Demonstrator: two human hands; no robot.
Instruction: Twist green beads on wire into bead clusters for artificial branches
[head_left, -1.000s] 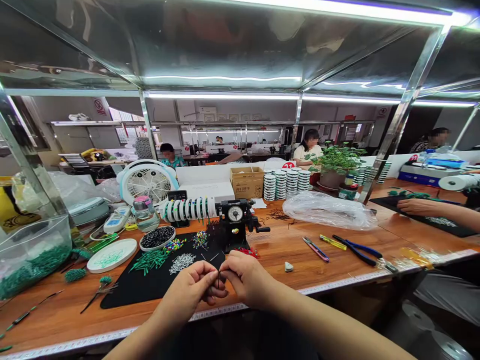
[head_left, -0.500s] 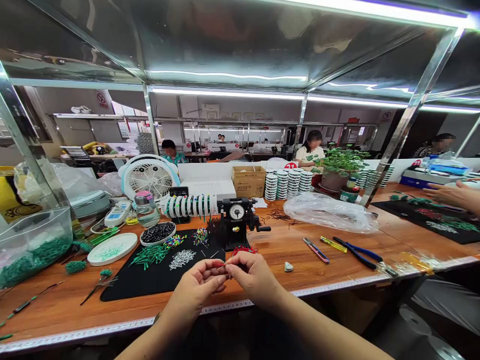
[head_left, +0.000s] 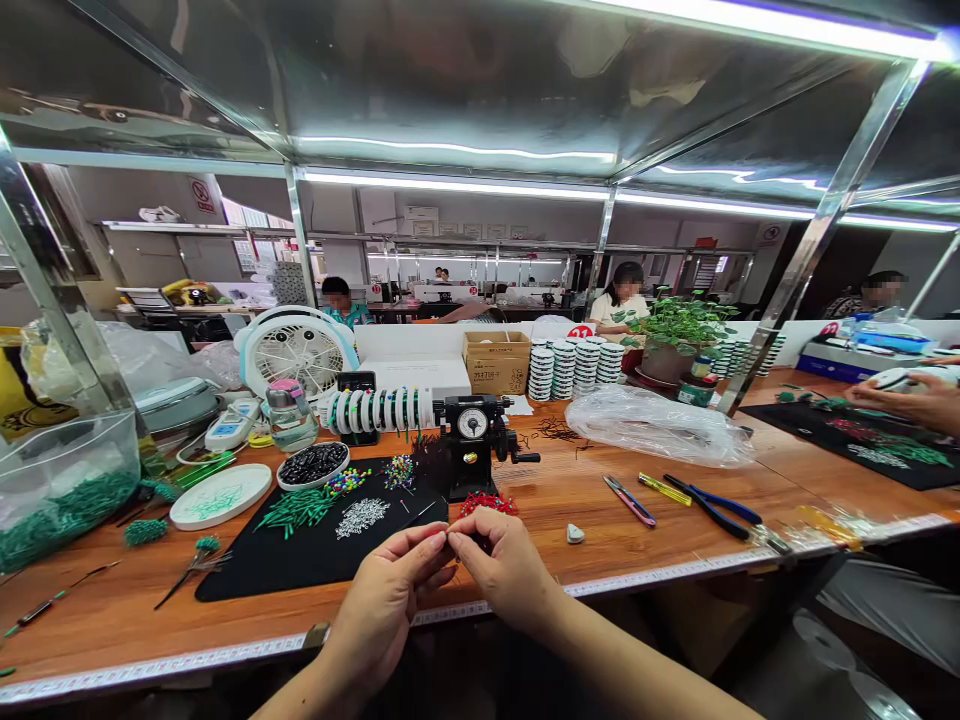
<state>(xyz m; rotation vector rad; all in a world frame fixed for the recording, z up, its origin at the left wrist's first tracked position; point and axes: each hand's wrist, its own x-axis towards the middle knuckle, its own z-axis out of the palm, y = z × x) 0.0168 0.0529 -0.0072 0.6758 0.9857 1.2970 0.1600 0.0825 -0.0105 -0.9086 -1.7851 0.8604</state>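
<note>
My left hand [head_left: 394,590] and my right hand [head_left: 504,568] meet above the table's front edge, thumbs and fingertips pinched together. Whatever sits between the fingertips is too small and covered to name. Just beyond them lies a black mat [head_left: 300,565] bearing green tubes [head_left: 298,512], silvery small parts [head_left: 362,517] and coloured beads [head_left: 400,471]. A pile of red pieces [head_left: 487,503] rests right behind my right hand. Behind it stands a black hand-cranked winder [head_left: 471,455] with a dial, and white spools [head_left: 379,410] in a row on its shaft.
To the right lie a pink-handled cutter [head_left: 630,500], a yellow tool [head_left: 664,488], pliers [head_left: 712,505] and a plastic bag [head_left: 660,425]. A white plate [head_left: 221,497] and a bowl of black pieces [head_left: 313,466] stand left. A co-worker's hand [head_left: 911,402] shows at far right.
My left thumb has moved up against the right fingertips, and the fingers have closed more tightly. The co-worker's hand at far right has shifted and holds a white object.
</note>
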